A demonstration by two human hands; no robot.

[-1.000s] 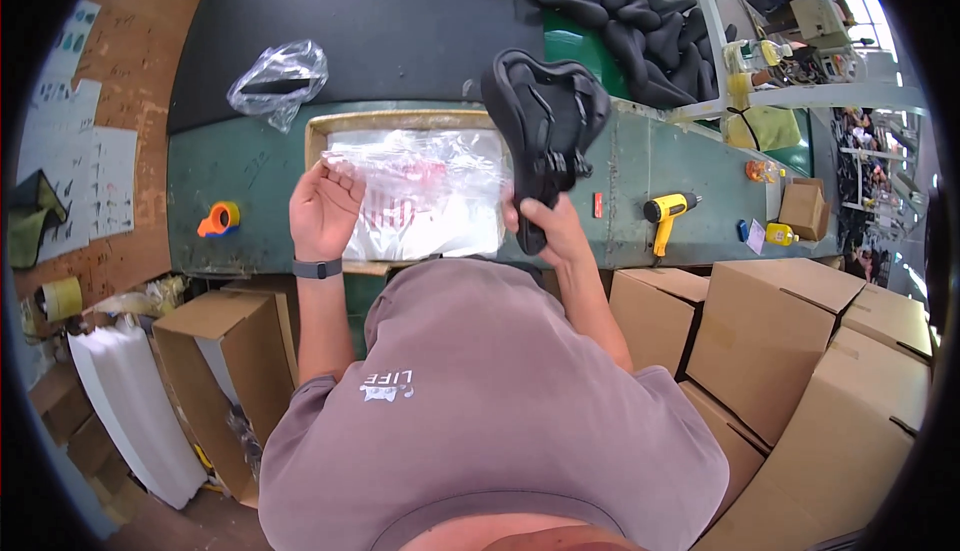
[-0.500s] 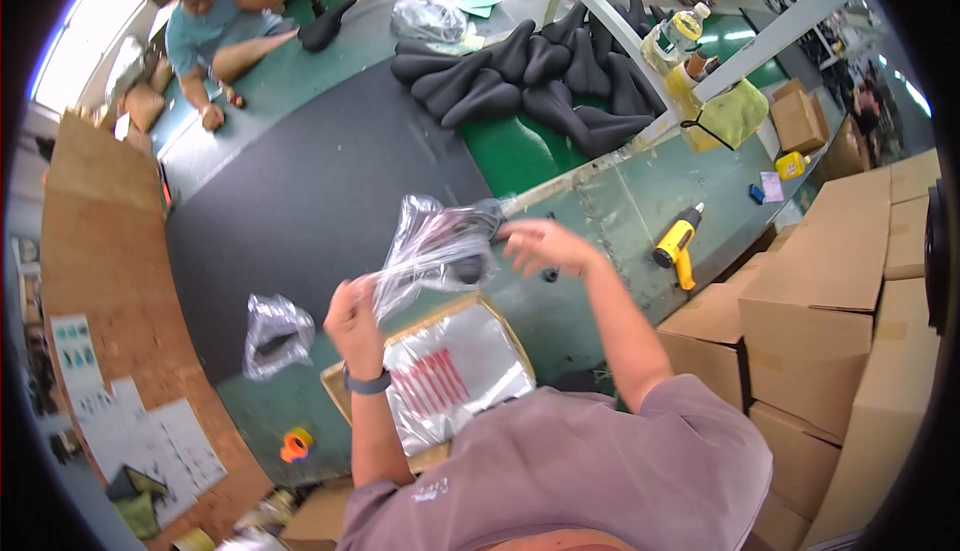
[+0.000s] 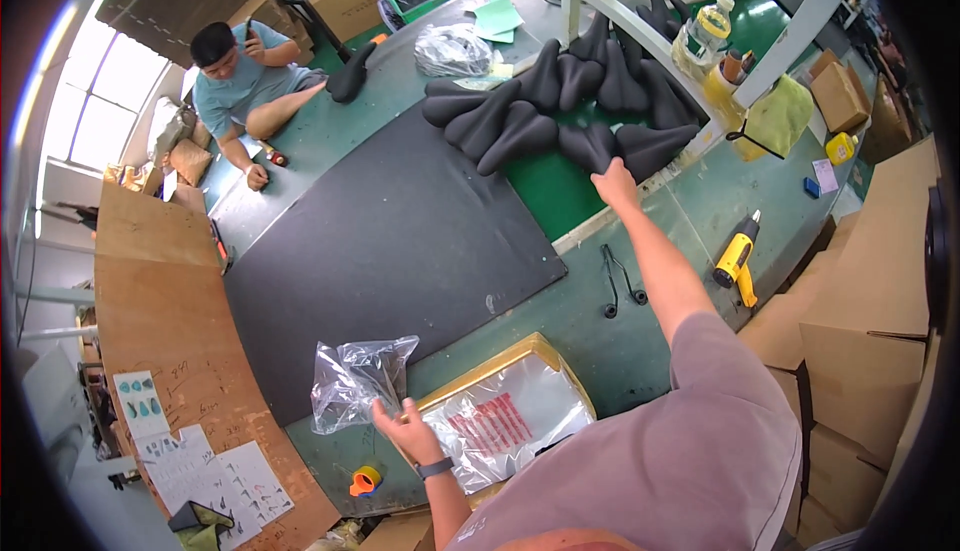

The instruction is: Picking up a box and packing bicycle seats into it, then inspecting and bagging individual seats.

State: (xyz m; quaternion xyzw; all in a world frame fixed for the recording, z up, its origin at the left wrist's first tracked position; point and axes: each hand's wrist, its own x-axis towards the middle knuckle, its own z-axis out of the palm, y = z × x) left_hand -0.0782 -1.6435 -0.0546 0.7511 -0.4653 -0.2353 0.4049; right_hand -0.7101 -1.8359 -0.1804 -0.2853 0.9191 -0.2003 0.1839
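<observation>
My right hand reaches to the far right and closes on the narrow end of a black bicycle saddle. That saddle lies at the near edge of a pile of similar saddles. My left hand, with a dark band at the wrist, has its fingers apart beside a crumpled clear plastic bag. The bag rests on the near edge of the black mat; I cannot tell what is in it. Just right of this hand stands a shallow box of flat clear bags printed in red.
Two thin black curved metal pieces and a yellow heat gun lie on the green bench to the right. An orange tape roll is at the near left. Cardboard boxes line the right side. A co-worker sits at the far left.
My left hand has moved down and let go of the clear bag, now lying at the left. My right hand has gone from the bag to a saddle in the pile.
</observation>
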